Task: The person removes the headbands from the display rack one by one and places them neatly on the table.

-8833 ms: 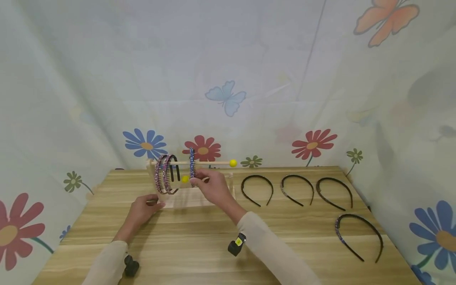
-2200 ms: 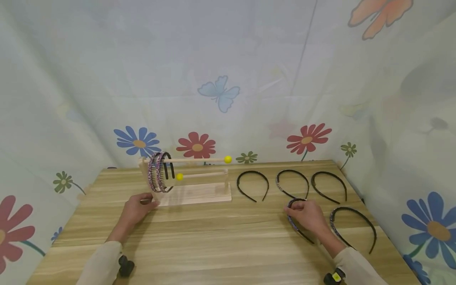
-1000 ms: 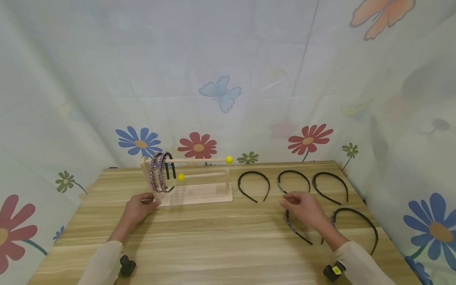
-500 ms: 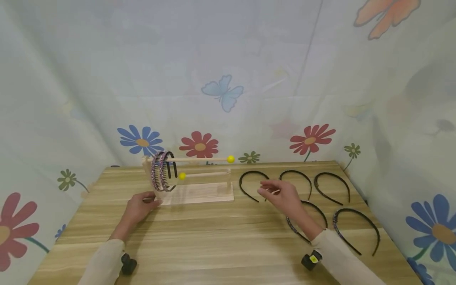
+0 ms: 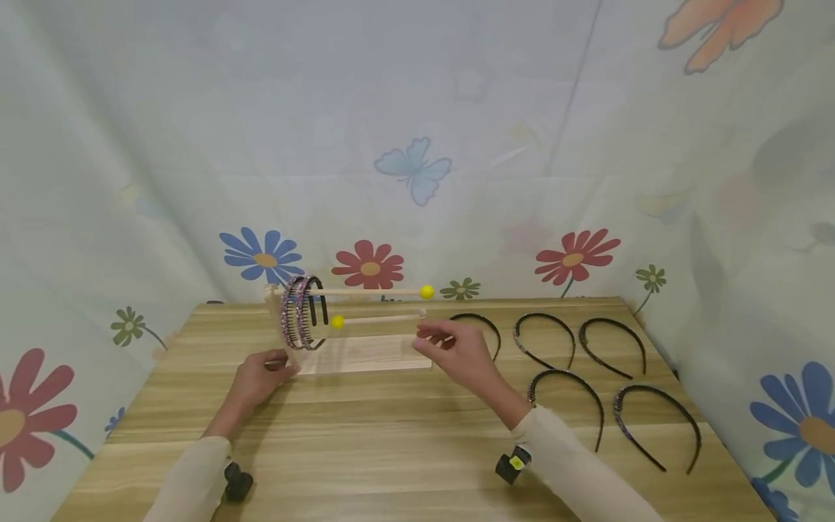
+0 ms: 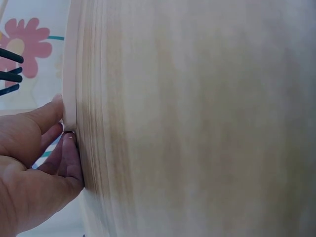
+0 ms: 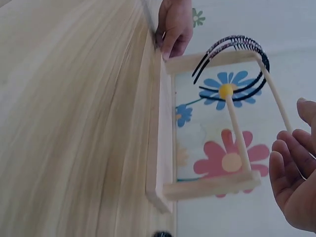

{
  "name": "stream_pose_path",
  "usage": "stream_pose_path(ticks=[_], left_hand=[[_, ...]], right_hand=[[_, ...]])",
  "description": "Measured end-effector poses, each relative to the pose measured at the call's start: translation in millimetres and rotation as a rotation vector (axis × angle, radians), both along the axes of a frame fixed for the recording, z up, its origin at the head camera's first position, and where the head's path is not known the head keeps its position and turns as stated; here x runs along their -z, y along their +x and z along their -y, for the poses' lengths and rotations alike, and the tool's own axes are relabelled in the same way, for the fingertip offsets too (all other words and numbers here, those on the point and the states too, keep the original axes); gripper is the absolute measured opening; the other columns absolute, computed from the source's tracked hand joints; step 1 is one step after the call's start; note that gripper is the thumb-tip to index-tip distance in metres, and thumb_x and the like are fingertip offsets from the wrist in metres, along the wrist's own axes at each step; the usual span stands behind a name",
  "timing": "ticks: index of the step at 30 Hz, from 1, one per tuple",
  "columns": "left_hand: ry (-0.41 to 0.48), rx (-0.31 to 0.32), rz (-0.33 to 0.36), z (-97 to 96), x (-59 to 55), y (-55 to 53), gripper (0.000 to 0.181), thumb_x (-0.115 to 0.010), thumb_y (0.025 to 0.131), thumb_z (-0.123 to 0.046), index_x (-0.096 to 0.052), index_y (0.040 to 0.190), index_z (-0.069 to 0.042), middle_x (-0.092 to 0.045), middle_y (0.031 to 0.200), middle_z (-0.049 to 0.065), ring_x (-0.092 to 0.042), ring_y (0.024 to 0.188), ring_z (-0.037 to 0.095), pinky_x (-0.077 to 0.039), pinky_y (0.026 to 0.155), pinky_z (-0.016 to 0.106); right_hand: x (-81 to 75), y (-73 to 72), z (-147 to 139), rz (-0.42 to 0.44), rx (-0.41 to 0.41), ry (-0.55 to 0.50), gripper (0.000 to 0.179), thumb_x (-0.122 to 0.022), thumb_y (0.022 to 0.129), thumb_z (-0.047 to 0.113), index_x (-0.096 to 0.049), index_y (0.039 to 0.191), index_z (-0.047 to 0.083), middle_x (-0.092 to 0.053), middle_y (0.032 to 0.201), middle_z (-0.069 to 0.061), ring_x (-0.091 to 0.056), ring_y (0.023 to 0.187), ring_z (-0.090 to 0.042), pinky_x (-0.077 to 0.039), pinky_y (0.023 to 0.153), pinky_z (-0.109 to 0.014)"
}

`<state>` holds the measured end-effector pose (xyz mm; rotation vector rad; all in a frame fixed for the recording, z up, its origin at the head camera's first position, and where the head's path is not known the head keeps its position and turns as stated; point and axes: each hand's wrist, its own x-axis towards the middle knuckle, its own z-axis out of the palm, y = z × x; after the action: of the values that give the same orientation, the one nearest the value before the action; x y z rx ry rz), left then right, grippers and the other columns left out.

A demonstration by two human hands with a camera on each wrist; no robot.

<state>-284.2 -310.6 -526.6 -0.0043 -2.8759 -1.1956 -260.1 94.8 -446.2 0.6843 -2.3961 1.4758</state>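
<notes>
A wooden headband stand [image 5: 375, 355] has two rods with yellow ball ends, one above the other. Two pink-purple jewelled headbands [image 5: 301, 319] hang side by side near the left end of the upper rod. My left hand [image 5: 259, 380] pinches the left corner of the stand's base, with thumb and fingertips at its edge in the left wrist view. Holding nothing, my right hand [image 5: 459, 355] hovers by the stand's right end, fingers loosely bent. In the right wrist view, the right fingers [image 7: 296, 148] overlap the ball end of the upper rod and hide it.
Several black headbands lie on the wood-grain table [image 5: 365, 457] to the right. One headband [image 5: 479, 319] is partly behind my right hand; another headband [image 5: 599, 402] lies close to my right forearm. A flowered cloth backdrop [image 5: 417, 239] rises behind the table.
Earlier my right hand gripped a blue jewelled headband at the upper rod. It then laid that headband on the table, released it and moved left to the stand. The left hand stayed put.
</notes>
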Motion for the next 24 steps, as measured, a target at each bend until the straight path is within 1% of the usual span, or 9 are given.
stream_pose_path(ticks=[3, 9, 12, 18, 24], left_hand=[[0.003, -0.005, -0.002, -0.3, -0.8, -0.5, 0.051, -0.073, 0.096, -0.026, -0.062, 0.134, 0.006, -0.066, 0.130, 0.026, -0.067, 0.114, 0.042, -0.056, 0.091, 0.052], [0.008, -0.004, -0.007, -1.5, -0.5, 0.1, 0.050, -0.074, 0.096, -0.026, -0.064, 0.132, 0.006, -0.066, 0.129, 0.027, -0.068, 0.113, 0.041, -0.057, 0.090, 0.051], [0.002, -0.003, -0.008, -1.3, -0.9, 0.7, 0.050, -0.074, 0.096, -0.026, -0.064, 0.132, 0.007, -0.066, 0.129, 0.027, -0.068, 0.113, 0.041, -0.057, 0.091, 0.051], [0.003, -0.001, -0.015, -1.7, -0.8, 1.3, 0.048, -0.074, 0.096, -0.026, -0.064, 0.131, 0.007, -0.066, 0.128, 0.027, -0.068, 0.113, 0.042, -0.056, 0.092, 0.052], [0.012, -0.008, -0.031, -2.3, -1.2, 1.6, 0.047, -0.075, 0.096, -0.025, -0.065, 0.130, 0.006, -0.068, 0.126, 0.026, -0.069, 0.111, 0.041, -0.056, 0.092, 0.052]], right_hand=[[-3.2, -1.7, 16.2, 0.003, -0.028, -0.021, 0.033, -0.078, 0.092, 0.036, -0.076, 0.120, 0.018, -0.076, 0.104, 0.006, -0.070, 0.088, -0.008, -0.059, 0.075, -0.026], [-11.2, -6.2, 48.1, 0.020, -0.101, -0.053, 0.035, -0.076, 0.093, 0.037, -0.075, 0.123, 0.018, -0.076, 0.110, 0.004, -0.071, 0.093, -0.009, -0.059, 0.078, -0.027], [-15.3, -8.8, 65.2, 0.029, -0.126, -0.050, 0.035, -0.075, 0.094, 0.038, -0.075, 0.123, 0.019, -0.076, 0.110, 0.005, -0.071, 0.091, -0.008, -0.059, 0.077, -0.026], [-19.7, -12.3, 99.0, 0.055, -0.145, -0.054, 0.035, -0.075, 0.094, 0.041, -0.076, 0.120, 0.019, -0.076, 0.109, 0.006, -0.069, 0.090, -0.004, -0.058, 0.074, -0.024], [-17.5, -15.8, 129.1, 0.109, -0.157, -0.079, 0.036, -0.076, 0.093, 0.039, -0.075, 0.121, 0.017, -0.076, 0.112, 0.002, -0.068, 0.090, -0.002, -0.058, 0.073, -0.022]])
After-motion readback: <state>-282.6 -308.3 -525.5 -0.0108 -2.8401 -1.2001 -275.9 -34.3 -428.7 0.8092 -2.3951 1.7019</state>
